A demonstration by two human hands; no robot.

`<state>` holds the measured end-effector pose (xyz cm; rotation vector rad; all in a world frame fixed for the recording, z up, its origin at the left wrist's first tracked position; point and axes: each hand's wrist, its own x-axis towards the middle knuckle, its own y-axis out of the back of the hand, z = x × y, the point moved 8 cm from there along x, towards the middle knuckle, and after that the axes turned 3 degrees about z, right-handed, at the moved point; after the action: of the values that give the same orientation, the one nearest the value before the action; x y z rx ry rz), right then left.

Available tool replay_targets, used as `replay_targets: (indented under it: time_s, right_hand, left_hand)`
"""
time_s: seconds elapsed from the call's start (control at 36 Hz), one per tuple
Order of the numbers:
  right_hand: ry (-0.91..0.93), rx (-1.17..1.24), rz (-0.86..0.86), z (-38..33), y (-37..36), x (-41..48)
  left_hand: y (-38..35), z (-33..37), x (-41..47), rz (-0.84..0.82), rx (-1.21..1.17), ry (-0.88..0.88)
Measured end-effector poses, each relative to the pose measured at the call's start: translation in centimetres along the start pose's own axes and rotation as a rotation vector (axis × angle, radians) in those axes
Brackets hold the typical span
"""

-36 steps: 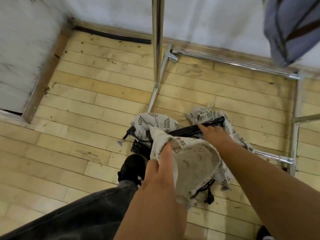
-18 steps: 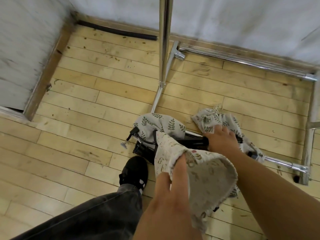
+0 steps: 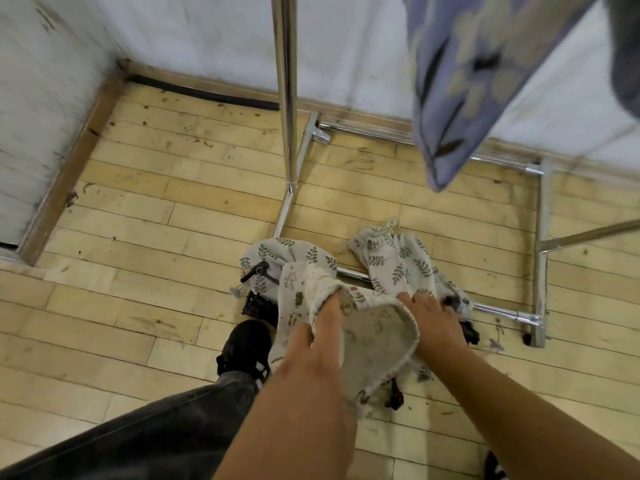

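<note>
Two hands are working just in front of the rack rail point(image 3: 502, 310): the left hand point(image 3: 311, 355) is pinching the cream bag point(image 3: 377, 341) open; the right hand point(image 3: 429, 317) is shifting rightward along the black stand point(image 3: 258, 304) lying across that rail, grip unclear, so bagging is likely only beginning.

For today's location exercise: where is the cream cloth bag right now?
In the head view, the cream cloth bag hangs low centre, its rim gripped by the left hand, between the black shoe and the right hand.
</note>
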<state>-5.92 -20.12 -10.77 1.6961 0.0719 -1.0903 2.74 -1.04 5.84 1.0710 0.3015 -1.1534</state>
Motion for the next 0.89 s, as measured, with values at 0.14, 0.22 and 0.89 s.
replay_targets:
  time_s: [0.14,0.22,0.89]
  right_hand:
    - [-0.054,-0.011,0.069,2.7,1.1,-4.8]
    - [-0.103,-0.02,0.106,4.4,1.6,-7.6]
    - [-0.354,0.471,0.351,13.0,2.7,-27.0]
  left_hand:
    - [2.3,1.3,-1.5,0.045,0.021,-0.063]
    - [3.2,1.7,-2.0,0.041,0.008,-0.068]
    - [5.9,3.6,-8.7,0.089,0.005,-0.081]
